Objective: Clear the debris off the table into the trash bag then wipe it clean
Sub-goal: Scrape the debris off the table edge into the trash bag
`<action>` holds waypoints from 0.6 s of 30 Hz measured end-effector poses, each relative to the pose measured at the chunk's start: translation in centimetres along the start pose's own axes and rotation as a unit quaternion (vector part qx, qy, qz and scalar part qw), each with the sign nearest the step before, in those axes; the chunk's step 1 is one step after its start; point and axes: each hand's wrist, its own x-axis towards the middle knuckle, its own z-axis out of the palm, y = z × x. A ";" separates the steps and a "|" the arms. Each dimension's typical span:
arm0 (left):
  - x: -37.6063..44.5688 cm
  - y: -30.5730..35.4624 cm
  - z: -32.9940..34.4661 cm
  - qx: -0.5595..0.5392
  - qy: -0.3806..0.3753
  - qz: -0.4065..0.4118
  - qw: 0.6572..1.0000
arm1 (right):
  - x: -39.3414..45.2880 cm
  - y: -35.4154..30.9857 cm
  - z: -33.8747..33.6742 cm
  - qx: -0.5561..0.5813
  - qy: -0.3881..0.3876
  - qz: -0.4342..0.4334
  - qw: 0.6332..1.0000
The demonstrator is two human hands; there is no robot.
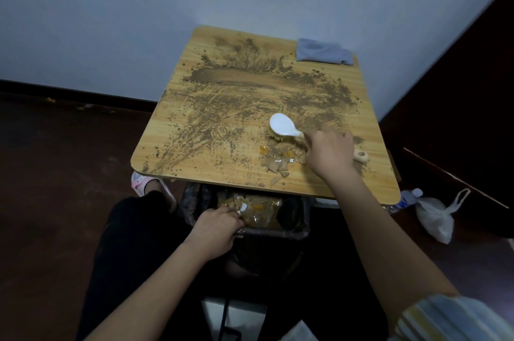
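A small wooden table [172,146] is smeared with brown dirt [239,76] across most of its top. My right hand [331,150] grips the handle of a white brush [282,125], whose yellow bristles rest on the table. Just in front of the bristles lies a small heap of yellow-brown shards [278,162] near the table's front edge. Below that edge stands a bin lined with a black trash bag [294,226], with similar shards inside. My left hand [217,226] grips the near rim of the bag.
A folded grey cloth [322,52] lies on the table's far right corner. A white plastic bag [436,218] and a water bottle [407,198] sit on the floor to the right. My dark-trousered legs flank the bin; a slippered foot [144,182] shows at left.
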 end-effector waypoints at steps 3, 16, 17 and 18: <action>0.0 0.0 0.1 0.004 -0.003 -0.002 1.000 | 0.4 -1.0 0.3 -0.032 0.003 -0.006 0.999; -0.3 -0.2 0.4 0.006 -0.003 -0.004 1.000 | -2.1 0.1 1.4 -0.013 0.072 -0.026 0.997; -0.3 -0.2 0.4 0.006 -0.004 -0.003 1.000 | -1.9 0.3 1.4 -0.004 0.073 -0.005 0.997; -0.3 -0.2 0.3 0.005 -0.005 -0.003 1.000 | -1.6 0.4 1.4 0.002 0.073 0.015 0.997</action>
